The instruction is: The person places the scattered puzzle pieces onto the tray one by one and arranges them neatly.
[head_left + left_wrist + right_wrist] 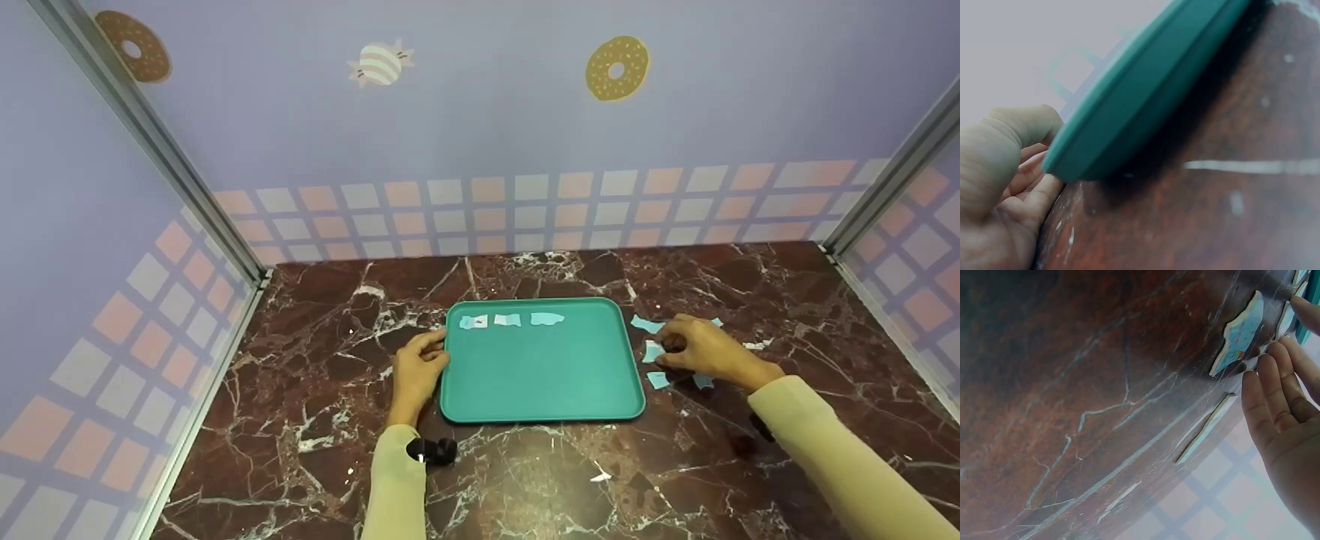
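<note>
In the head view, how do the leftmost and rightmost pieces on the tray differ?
Colour: the leftmost piece is part light blue, part white; the rightmost piece looks light blue throughout. Outline: the leftmost piece has a fairly straight right side, while the rightmost piece narrows to the right. Both lie on the tray near its far rim.

A teal, round-cornered rectangular tray (541, 379) lies on the dark red marbled tabletop (315, 360). On it, three light blue irregular flat pieces (508, 320) sit in a row near its far edge, from the left corner past the middle. The left hand (416, 373) is at its left edge; right of it, more light blue pieces (658, 380) lie around the right hand (705, 350). Behind stands a lilac printed wall (487, 127).
</note>
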Motion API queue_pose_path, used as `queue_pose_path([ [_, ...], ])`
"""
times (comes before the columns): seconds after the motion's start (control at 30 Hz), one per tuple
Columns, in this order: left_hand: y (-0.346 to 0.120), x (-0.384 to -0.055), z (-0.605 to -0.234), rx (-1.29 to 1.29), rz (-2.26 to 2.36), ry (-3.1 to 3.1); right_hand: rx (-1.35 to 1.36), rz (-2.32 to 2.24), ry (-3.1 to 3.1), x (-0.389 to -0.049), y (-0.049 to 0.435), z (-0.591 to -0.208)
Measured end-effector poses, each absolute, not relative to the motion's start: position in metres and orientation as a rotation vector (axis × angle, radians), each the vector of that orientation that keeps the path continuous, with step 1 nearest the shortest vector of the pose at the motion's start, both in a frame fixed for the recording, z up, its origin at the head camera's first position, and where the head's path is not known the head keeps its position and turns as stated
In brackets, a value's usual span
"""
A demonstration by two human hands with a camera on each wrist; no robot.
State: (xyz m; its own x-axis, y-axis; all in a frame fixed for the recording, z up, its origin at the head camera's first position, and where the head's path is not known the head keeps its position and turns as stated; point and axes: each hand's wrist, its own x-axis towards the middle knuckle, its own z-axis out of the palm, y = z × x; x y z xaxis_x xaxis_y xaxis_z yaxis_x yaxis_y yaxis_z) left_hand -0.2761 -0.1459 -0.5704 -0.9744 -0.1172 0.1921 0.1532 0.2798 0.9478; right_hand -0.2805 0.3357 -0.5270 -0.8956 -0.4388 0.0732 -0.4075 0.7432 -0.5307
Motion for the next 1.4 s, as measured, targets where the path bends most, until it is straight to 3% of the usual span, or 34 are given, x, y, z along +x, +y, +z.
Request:
queue_pose_path([
  [0.37, -0.147, -0.276, -0.571, -0.048, -1.762, -2.317, -0.713, -0.880, 2.871, -0.279, 0.336, -0.525],
  [0.7, -0.146, -0.272, -0.571, -0.036, -1.776, -2.316, -0.511, -0.761, 2.969, -0.276, 0.322, -0.524],
  [1.4, -0.145, -0.275, -0.570, -0.060, -1.765, -2.292, -0.612, -0.822, 2.948, -0.272, 0.335, -0.524],
])
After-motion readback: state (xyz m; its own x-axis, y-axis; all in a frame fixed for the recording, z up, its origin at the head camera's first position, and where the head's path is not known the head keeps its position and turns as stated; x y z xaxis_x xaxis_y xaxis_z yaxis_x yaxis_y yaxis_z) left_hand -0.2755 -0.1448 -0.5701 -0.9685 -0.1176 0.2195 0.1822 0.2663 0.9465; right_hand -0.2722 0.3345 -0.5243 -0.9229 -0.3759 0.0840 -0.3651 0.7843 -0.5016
